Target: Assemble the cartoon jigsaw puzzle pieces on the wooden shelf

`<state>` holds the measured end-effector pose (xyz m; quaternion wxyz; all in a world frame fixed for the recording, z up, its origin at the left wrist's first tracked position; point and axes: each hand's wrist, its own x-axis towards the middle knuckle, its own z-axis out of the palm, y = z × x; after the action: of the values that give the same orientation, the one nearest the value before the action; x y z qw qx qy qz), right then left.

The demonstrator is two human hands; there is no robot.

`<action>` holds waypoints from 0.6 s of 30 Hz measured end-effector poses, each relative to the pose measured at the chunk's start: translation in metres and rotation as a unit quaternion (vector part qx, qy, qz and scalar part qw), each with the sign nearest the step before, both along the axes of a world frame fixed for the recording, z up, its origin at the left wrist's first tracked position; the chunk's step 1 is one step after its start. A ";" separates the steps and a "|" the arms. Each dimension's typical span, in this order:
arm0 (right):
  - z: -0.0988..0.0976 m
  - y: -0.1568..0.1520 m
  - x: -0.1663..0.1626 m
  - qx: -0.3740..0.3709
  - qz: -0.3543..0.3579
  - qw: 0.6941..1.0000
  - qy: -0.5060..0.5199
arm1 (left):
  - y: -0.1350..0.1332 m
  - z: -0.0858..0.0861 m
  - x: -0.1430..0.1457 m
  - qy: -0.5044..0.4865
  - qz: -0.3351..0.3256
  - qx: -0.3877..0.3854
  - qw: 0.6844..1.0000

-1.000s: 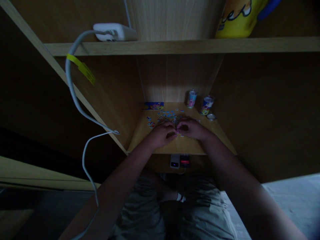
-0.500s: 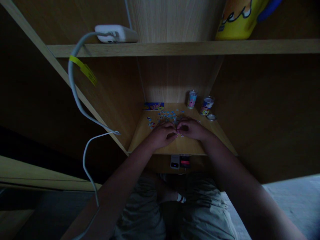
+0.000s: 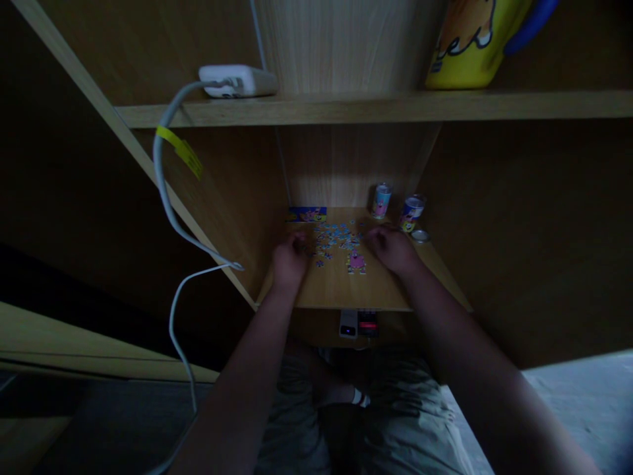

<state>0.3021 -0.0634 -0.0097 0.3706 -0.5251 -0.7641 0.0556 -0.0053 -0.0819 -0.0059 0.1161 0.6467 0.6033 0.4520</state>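
Head view, dim: fingers curl loosely on the left grip point(image 3: 291, 258) and right grip point(image 3: 394, 249); shadow hides whether either holds anything. Between them, small flat jigsaw pieces point(image 3: 336, 234), their prints unreadable, and a joined pink patch point(image 3: 356, 260) nearer the right grip lie on the wood-grained desk point(image 3: 329, 290). Above, the frame crops a rounded yellow mug point(image 3: 457, 63).

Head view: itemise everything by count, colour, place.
Loose puzzle pieces: many, bluish, lower board
Puzzle cluster: 1, mostly pink, nearer person
Printed strip: 1, blue, back left
Cans: 2, multicoloured, back right
Lid: 1, silvery, beside cans
Adapter: 1, white, upper shelf
Cable: 1, white, yellow tag, left
Container: 1, yellow, blue handle, same shelf
Devices: 2, pale and dark, below board
Trousers: 1 pair, greenish, bottom
Sock: 1, white, bottom
Left hand: 1, bare, pieces' left
Right hand: 1, bare, pieces' right
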 end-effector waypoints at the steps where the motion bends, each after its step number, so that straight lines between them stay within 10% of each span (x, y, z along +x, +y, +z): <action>1: 0.000 0.001 0.002 -0.008 -0.039 0.999 -0.001 | 0.001 0.000 -0.004 -0.022 0.025 -0.016 0.999; 18: 0.005 0.000 0.006 -0.113 -0.199 0.966 -0.119 | 0.018 0.009 0.012 0.137 -0.056 0.003 0.989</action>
<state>0.3077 -0.0630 -0.0048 0.2187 -0.7080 -0.6715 0.0037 0.0068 -0.0638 0.0034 0.0557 0.7360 0.5747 0.3534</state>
